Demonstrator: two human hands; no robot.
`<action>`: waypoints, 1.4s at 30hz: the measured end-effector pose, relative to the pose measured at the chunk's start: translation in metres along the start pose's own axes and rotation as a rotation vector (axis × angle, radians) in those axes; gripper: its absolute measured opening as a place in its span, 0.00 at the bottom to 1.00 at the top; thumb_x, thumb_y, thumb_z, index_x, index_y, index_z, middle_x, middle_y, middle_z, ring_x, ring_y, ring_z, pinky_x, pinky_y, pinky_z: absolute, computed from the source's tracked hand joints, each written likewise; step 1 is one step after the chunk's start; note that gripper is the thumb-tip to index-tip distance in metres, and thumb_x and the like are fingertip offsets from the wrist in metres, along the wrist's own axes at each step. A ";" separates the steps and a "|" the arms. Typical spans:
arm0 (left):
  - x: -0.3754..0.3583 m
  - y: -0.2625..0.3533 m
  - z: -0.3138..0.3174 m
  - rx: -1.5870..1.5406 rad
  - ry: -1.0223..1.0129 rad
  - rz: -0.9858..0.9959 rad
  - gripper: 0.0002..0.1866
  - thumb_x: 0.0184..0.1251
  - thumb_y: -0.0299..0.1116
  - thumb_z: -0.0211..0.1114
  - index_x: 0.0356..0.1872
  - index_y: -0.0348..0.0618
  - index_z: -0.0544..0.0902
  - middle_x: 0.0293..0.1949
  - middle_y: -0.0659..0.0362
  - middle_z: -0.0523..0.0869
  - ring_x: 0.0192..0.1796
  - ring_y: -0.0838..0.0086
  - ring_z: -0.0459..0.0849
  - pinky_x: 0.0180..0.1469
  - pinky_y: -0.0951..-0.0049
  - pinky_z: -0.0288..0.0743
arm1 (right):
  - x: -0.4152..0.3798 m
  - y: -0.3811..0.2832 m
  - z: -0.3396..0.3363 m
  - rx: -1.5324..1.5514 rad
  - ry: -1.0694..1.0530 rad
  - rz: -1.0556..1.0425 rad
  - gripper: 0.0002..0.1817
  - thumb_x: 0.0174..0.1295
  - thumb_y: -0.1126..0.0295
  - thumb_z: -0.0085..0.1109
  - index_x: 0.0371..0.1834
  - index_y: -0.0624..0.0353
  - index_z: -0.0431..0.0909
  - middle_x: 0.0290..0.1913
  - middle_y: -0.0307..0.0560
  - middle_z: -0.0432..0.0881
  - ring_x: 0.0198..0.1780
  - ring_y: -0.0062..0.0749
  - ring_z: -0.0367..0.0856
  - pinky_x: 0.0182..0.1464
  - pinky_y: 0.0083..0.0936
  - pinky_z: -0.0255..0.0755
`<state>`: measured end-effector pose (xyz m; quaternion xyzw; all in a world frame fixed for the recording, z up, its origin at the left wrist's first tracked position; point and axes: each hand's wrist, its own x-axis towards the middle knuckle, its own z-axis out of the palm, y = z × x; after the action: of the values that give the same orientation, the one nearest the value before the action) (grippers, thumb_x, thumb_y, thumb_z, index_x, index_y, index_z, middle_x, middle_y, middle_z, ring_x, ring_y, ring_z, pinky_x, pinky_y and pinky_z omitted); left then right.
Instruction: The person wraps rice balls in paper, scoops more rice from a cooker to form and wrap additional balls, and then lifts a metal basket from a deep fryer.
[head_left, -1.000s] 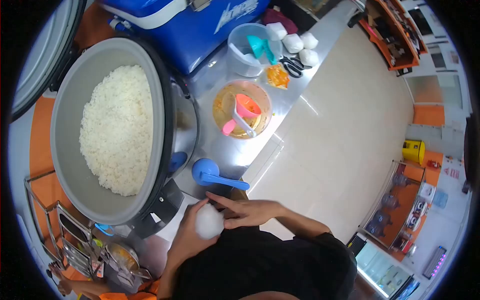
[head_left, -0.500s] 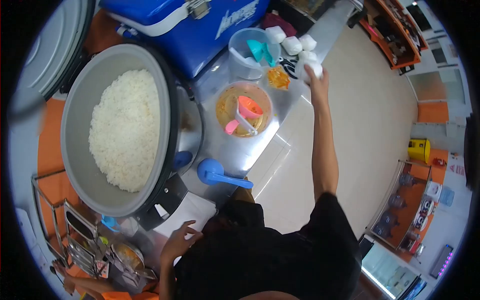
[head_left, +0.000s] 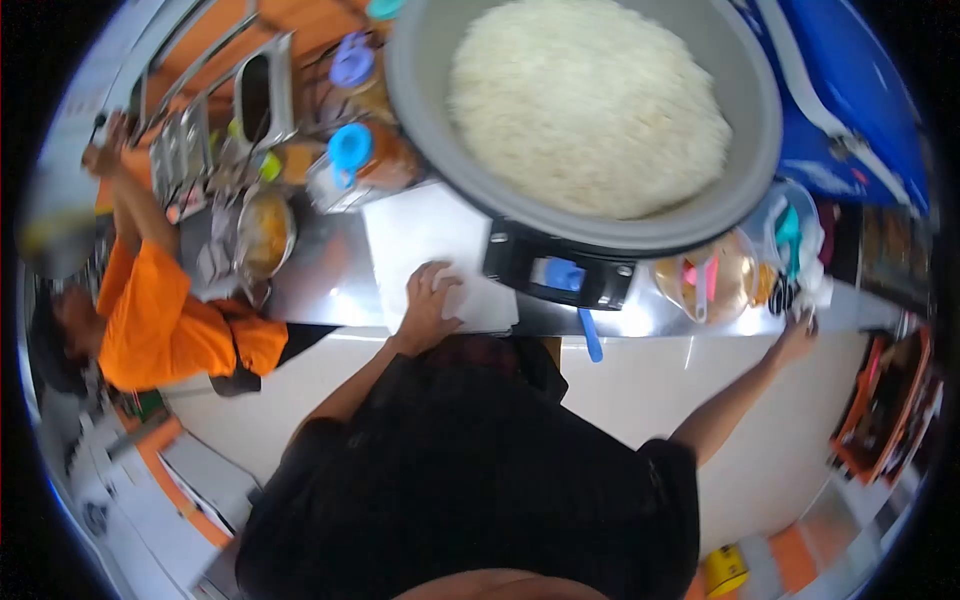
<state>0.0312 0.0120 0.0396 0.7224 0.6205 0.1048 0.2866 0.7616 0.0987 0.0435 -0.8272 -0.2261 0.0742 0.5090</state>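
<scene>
My left hand (head_left: 430,310) lies with its fingers apart on a stack of white paper sheets (head_left: 410,235) at the counter's front edge. Out to the far right, my right hand (head_left: 797,335) has its fingers closed on a small white bundle (head_left: 818,294), partly blurred. Black-handled scissors (head_left: 782,296) and a clear plastic tub (head_left: 815,215) with a teal scoop (head_left: 788,240) are close to that hand. A large pot of cooked white rice (head_left: 590,110) stands behind the paper. Below it a blue ladle's handle (head_left: 590,336) sticks out over the edge.
A round container (head_left: 735,290) with a pink scoop sits right of the pot. Behind is a blue cooler box (head_left: 850,100). Left of the paper are a blue-lidded jar (head_left: 352,150) and a metal bowl (head_left: 268,235). A co-worker in orange (head_left: 170,330) stands at left.
The view has turned leftward, bringing the paper and the co-worker further into sight. My left hand now lies spread on the paper. My right hand stays by the white bundles.
</scene>
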 end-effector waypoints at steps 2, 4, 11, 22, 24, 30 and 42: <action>0.001 -0.009 0.018 0.047 0.044 0.032 0.43 0.46 0.42 0.85 0.66 0.49 0.73 0.76 0.47 0.63 0.80 0.40 0.55 0.81 0.34 0.49 | -0.091 -0.014 -0.014 -0.075 -0.034 -0.186 0.22 0.78 0.61 0.61 0.61 0.73 0.81 0.47 0.52 0.89 0.38 0.34 0.88 0.41 0.27 0.83; 0.001 -0.003 0.027 0.055 0.079 0.022 0.44 0.49 0.49 0.84 0.66 0.47 0.73 0.76 0.46 0.62 0.80 0.39 0.54 0.80 0.31 0.46 | -0.218 -0.064 -0.020 0.022 -0.317 -0.076 0.12 0.79 0.65 0.58 0.51 0.64 0.84 0.35 0.41 0.83 0.34 0.24 0.81 0.35 0.26 0.77; -0.006 -0.020 0.051 0.059 0.207 0.103 0.50 0.54 0.68 0.77 0.66 0.40 0.72 0.77 0.45 0.61 0.83 0.39 0.50 0.79 0.23 0.39 | -0.439 -0.073 0.055 -0.252 -0.833 -0.584 0.35 0.75 0.72 0.63 0.83 0.62 0.62 0.54 0.63 0.83 0.53 0.58 0.82 0.59 0.48 0.74; -0.117 -0.025 0.064 -0.049 0.461 0.032 0.38 0.68 0.60 0.70 0.71 0.45 0.77 0.78 0.52 0.70 0.83 0.47 0.58 0.81 0.32 0.47 | -0.550 -0.052 0.170 -0.155 -0.817 -1.129 0.31 0.75 0.76 0.58 0.81 0.64 0.66 0.62 0.68 0.82 0.62 0.61 0.81 0.64 0.48 0.74; -0.189 -0.039 0.059 -0.125 0.525 -0.042 0.33 0.70 0.54 0.71 0.70 0.47 0.79 0.75 0.54 0.73 0.81 0.48 0.62 0.80 0.35 0.52 | -0.549 -0.056 0.164 -0.312 -0.881 -1.057 0.32 0.74 0.74 0.60 0.81 0.66 0.65 0.70 0.68 0.78 0.69 0.61 0.78 0.72 0.45 0.71; -0.439 -0.161 0.169 -0.459 0.586 -0.462 0.23 0.68 0.44 0.72 0.60 0.45 0.85 0.62 0.48 0.84 0.67 0.48 0.79 0.75 0.53 0.68 | -0.569 -0.087 0.109 -0.477 -0.831 -1.056 0.50 0.67 0.62 0.71 0.86 0.68 0.51 0.78 0.75 0.66 0.75 0.66 0.70 0.78 0.52 0.61; -0.867 -0.423 0.082 -0.659 0.287 -0.962 0.37 0.72 0.58 0.68 0.72 0.42 0.79 0.68 0.38 0.81 0.71 0.45 0.79 0.74 0.50 0.73 | -1.140 0.033 -0.055 -0.484 -1.987 -0.821 0.51 0.67 0.73 0.69 0.88 0.56 0.44 0.60 0.61 0.83 0.53 0.47 0.88 0.57 0.40 0.83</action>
<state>-0.4608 -0.8132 -0.0803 0.2123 0.8451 0.2466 0.4242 -0.2200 -0.4706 -0.0817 -0.3390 -0.8009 0.4854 -0.0892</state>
